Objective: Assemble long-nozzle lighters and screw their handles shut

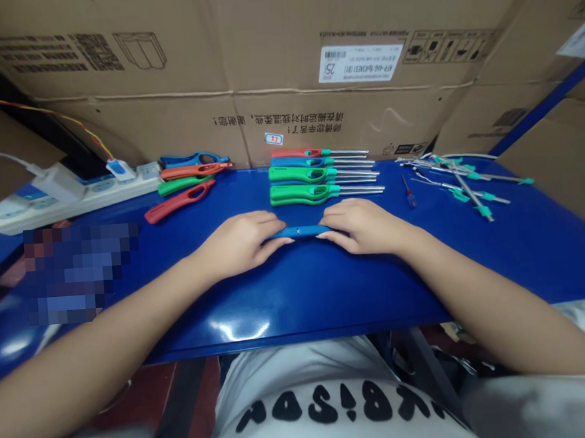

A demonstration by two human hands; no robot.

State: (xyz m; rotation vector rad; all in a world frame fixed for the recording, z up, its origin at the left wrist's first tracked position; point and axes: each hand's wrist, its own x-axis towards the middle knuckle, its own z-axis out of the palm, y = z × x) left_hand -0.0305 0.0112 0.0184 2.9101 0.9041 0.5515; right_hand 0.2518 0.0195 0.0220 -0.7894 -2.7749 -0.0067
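The blue table [338,296] has its near edge just before the person's belly. A wide strip of table shows between that edge and the hands. At the far edge, tall cardboard [210,51] stands like a wall. A row of lighters [297,174] lies near it, with metal tips to the right, close past the hands. Loose cases [178,203] lie to the left of them, beside the power strip [115,193] near the far left. A screwdriver [411,199] and thin rods [468,188] lie toward the far right.

The blue bar [301,232] is over the middle of the table. It lies long from left to right, along the near edge. Fingers hide its ends, so I cannot tell which end is the front.

The left hand [244,241] pinches one end, thumb on the near side, fingers on the far side. The right hand [366,226] pinches the other end the same way.
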